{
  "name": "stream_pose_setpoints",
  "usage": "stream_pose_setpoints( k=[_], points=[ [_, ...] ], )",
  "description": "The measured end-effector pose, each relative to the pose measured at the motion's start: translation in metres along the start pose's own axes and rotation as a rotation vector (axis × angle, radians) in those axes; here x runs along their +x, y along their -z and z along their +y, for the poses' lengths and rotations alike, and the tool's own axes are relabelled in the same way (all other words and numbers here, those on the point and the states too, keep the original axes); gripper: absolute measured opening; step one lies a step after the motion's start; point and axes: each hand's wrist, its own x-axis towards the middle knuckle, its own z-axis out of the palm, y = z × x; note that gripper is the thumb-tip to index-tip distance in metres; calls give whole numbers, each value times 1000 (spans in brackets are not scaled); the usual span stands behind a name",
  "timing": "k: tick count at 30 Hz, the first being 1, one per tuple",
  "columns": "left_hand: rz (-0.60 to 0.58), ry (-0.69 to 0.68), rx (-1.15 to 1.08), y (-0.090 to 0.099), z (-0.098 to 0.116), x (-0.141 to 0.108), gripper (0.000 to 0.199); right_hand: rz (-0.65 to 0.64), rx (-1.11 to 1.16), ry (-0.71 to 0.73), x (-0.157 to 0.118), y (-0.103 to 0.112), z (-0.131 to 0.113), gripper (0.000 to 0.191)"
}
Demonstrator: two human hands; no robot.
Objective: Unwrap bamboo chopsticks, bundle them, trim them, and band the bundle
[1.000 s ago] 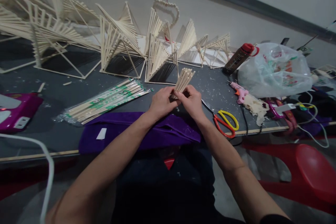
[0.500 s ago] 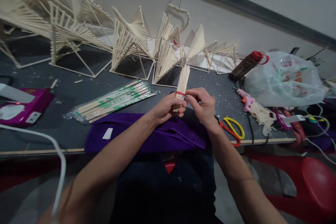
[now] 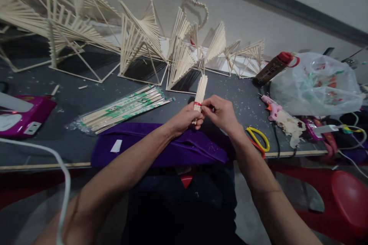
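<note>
My left hand (image 3: 188, 118) grips the lower part of a bundle of wooden chopsticks (image 3: 201, 88), which stands nearly upright over the front of the table. A thin red band (image 3: 197, 103) circles the bundle just above my left fingers. On the right, my right hand (image 3: 220, 111) is closed, its thumb and fingertips pinched at the band's right end; the pinched part is mostly hidden. Below both hands lies a folded purple cloth (image 3: 161, 145). A clear packet of chopsticks (image 3: 123, 110) with green print is to the left of my hands.
Several twisted stick models (image 3: 143, 42) line the wall. To the right are a bottle (image 3: 271, 69), a plastic bag (image 3: 316, 84), a pink glue gun (image 3: 271, 108) and yellow-and-red-handled scissors (image 3: 260, 138). A magenta device (image 3: 37, 115) and a white cable (image 3: 61, 160) are at left.
My right fingertips have come closer to the bundle, at the red band. My left hand keeps its hold. The whole view has shifted slightly.
</note>
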Motion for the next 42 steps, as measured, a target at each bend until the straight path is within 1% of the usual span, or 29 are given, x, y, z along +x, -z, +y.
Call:
stream_pose_setpoints(
  k=[4,6,9,13,15,17,19,21,23,25,26,28,30,33,35,37,39,42],
  points=[
    [-47,10,37,-1,-3,0,23,-76,-124,37,3,-1,6,7],
    [-61,-6,55,0,-5,0,23,-92,-210,55,4,-2,7,6],
    [-77,-13,73,2,-6,0,25,-99,-353,78,7,-3,6,11],
    [-31,12,44,3,-4,-1,26,-143,-483,108,10,-2,2,17],
    [-2,19,37,2,-4,1,22,-167,-495,109,12,-2,1,18],
    [43,4,38,-1,-6,3,29,-169,-480,75,13,-3,0,18],
    [109,-30,36,-3,-8,7,33,-148,-413,14,12,-3,0,18],
    [181,-60,23,-6,-8,10,32,-116,-244,-15,9,-3,0,18],
    [241,-112,-8,-7,-6,12,30,-39,-27,-30,3,-3,-2,19],
    [279,-192,-33,-8,-3,15,31,56,129,-86,-4,-3,-5,21],
    [289,-230,-27,-8,-3,15,33,90,164,-124,-7,-4,-8,23],
    [298,-282,36,-7,-5,17,38,116,175,-168,-10,-7,-13,32],
    [301,-311,119,-6,-8,18,42,121,142,-166,-11,-11,-17,40],
    [260,-331,179,-1,-12,19,46,110,146,-206,-8,-17,-19,35],
    [238,-318,181,3,-10,19,47,71,289,-280,-7,-19,-16,29],
    [259,-317,158,8,-5,19,43,17,508,-351,-8,-21,-12,27],
    [286,-328,123,13,0,18,38,-34,682,-392,-11,-22,-7,27],
    [282,-307,86,17,6,15,37,-81,789,-411,-15,-25,-1,26]
  ],
)
